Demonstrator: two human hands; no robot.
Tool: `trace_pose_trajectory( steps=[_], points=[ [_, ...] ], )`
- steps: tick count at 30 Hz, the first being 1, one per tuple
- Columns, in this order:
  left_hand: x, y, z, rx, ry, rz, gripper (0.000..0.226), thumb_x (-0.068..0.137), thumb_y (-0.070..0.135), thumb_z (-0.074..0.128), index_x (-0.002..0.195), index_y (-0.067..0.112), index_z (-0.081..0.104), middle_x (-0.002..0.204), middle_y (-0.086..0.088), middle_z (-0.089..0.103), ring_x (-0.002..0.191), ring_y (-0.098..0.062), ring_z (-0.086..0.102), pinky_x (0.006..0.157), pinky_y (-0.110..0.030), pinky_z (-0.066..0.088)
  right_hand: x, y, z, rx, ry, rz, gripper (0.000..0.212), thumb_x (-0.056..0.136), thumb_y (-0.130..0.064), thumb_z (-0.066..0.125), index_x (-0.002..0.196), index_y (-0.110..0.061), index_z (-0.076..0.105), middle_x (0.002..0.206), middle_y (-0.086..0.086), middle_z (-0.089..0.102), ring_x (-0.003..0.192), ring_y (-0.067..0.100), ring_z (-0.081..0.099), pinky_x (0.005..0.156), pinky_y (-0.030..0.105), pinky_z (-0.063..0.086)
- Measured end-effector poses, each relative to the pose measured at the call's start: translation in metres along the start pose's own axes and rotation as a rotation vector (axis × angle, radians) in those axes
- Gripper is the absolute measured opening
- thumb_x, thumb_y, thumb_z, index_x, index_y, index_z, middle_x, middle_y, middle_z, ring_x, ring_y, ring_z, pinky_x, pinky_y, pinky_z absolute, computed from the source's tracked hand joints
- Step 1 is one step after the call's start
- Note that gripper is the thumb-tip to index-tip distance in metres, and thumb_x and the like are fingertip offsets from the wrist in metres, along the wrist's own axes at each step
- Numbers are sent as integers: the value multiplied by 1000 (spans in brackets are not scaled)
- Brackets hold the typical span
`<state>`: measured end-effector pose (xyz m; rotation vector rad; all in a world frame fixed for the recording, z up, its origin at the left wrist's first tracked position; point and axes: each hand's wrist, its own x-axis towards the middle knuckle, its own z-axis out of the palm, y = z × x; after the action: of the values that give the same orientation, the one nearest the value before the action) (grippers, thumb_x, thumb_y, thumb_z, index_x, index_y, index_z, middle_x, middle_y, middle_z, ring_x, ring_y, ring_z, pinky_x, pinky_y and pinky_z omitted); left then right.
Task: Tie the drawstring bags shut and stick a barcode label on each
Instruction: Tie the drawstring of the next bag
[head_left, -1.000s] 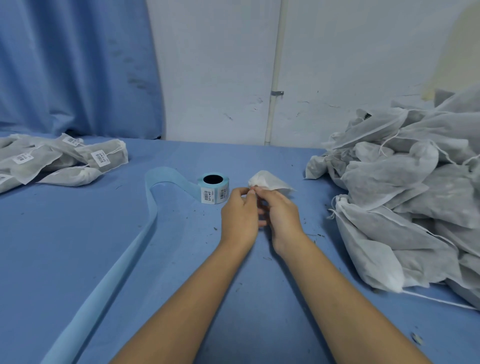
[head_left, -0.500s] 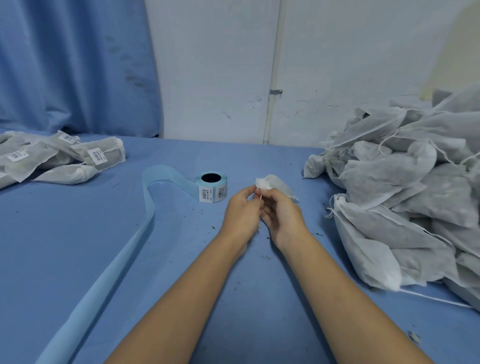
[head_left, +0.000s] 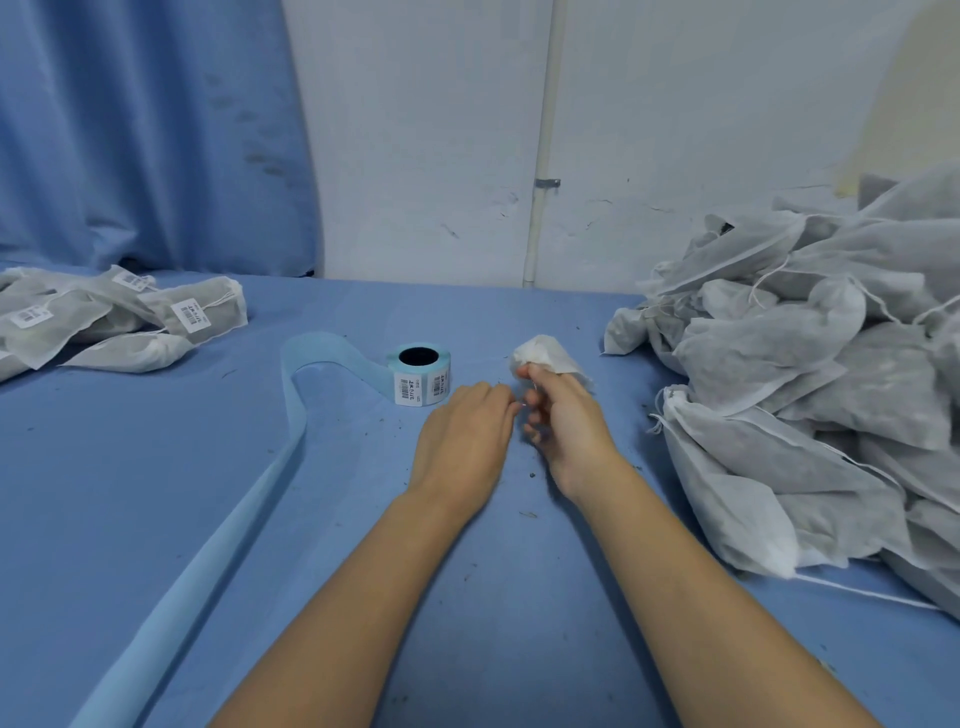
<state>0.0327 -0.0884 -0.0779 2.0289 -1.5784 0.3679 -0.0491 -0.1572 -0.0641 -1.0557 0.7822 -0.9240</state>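
A small white drawstring bag (head_left: 545, 353) lies on the blue table just beyond my right hand (head_left: 569, 421), whose thumb and forefinger pinch the bag's gathered neck. My left hand (head_left: 465, 441) sits beside it, fingertips closed at the thin white drawstring between the two hands. The string itself is barely visible. A roll of barcode labels (head_left: 420, 378) stands left of the bag, its pale blue backing strip (head_left: 270, 467) trailing toward the near left edge.
A large heap of untied white bags (head_left: 821, 384) fills the right side of the table. Several labelled, tied bags (head_left: 119, 322) lie at the far left. A white wall and a blue curtain stand behind the table (head_left: 156, 467).
My left hand has drawn back and left from the bag's neck, pulling apart from my right hand. The right hand still pinches the bag, which has tipped slightly upward.
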Motion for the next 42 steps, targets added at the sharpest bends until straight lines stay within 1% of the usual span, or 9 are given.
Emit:
trace_pose_trajectory(
  steps=[5, 10, 13, 15, 17, 21, 30, 36, 42],
  points=[
    [1, -7, -1, 203, 83, -16, 26, 103, 26, 30, 100, 17, 54, 104, 0, 49, 99, -20, 43, 70, -28, 18, -2, 4, -4, -803, 187, -458, 30, 91, -22, 45, 62, -18, 38, 61, -3, 44, 70, 19, 40, 55, 33, 26],
    [1, 2, -3, 129, 179, 98, 7, 77, 2, 71, 82, 7, 67, 118, -12, 63, 103, -31, 60, 72, -39, 47, -4, 7, -4, -1415, 296, -756, 22, 96, -25, 38, 77, -18, 46, 97, 0, 62, 89, 21, 43, 69, 31, 21],
    [5, -3, 5, -99, 55, 108, 27, 97, 9, 47, 120, 2, 59, 150, -5, 37, 137, -23, 29, 101, -32, 36, -3, 10, -7, -1562, 305, -827, 24, 97, -24, 38, 95, -16, 60, 111, -1, 63, 107, 23, 48, 78, 33, 25],
    [6, -5, 8, -305, -2, 115, 33, 101, 9, 38, 129, 3, 53, 150, -2, 37, 139, -16, 25, 106, -20, 28, -4, 13, -7, -1541, 297, -864, 23, 96, -19, 41, 97, -14, 64, 111, 0, 65, 117, 24, 47, 87, 35, 28],
    [5, -1, 7, -489, -19, 76, 29, 100, 7, 38, 123, 4, 57, 131, -4, 55, 119, -12, 45, 97, -13, 33, -5, 14, -8, -1506, 289, -882, 21, 94, -15, 44, 98, -13, 65, 112, 0, 66, 123, 25, 46, 92, 35, 27],
    [4, 0, 5, -574, 65, -37, 24, 100, 9, 40, 107, 1, 61, 105, -7, 63, 95, -15, 55, 79, -17, 39, -6, 14, -9, -1484, 259, -883, 28, 95, -17, 44, 115, -17, 64, 131, -6, 59, 129, 21, 42, 97, 33, 25],
    [3, -3, 14, -856, -37, -247, 22, 100, 16, 41, 82, 13, 52, 75, 6, 56, 74, -8, 55, 72, -24, 55, -6, 14, -6, -859, 227, -578, 26, 94, -20, 53, 113, -21, 71, 103, -4, 69, 110, 14, 48, 78, 19, 34],
    [5, -2, 14, -1002, -4, -342, 21, 101, 17, 39, 82, 13, 48, 81, 4, 58, 75, -6, 64, 63, -20, 56, -4, 12, -7, -425, 239, -430, 9, 83, -18, 71, 86, -23, 77, 82, -13, 73, 77, -6, 63, 72, 10, 46],
    [7, -6, 10, -1041, 68, -461, 23, 102, 18, 38, 80, 16, 47, 82, -7, 63, 64, -13, 64, 55, -21, 54, -4, 11, -8, -430, 124, -336, 16, 77, -27, 77, 64, -35, 73, 66, -19, 70, 72, -3, 65, 65, 9, 47]
  ],
)
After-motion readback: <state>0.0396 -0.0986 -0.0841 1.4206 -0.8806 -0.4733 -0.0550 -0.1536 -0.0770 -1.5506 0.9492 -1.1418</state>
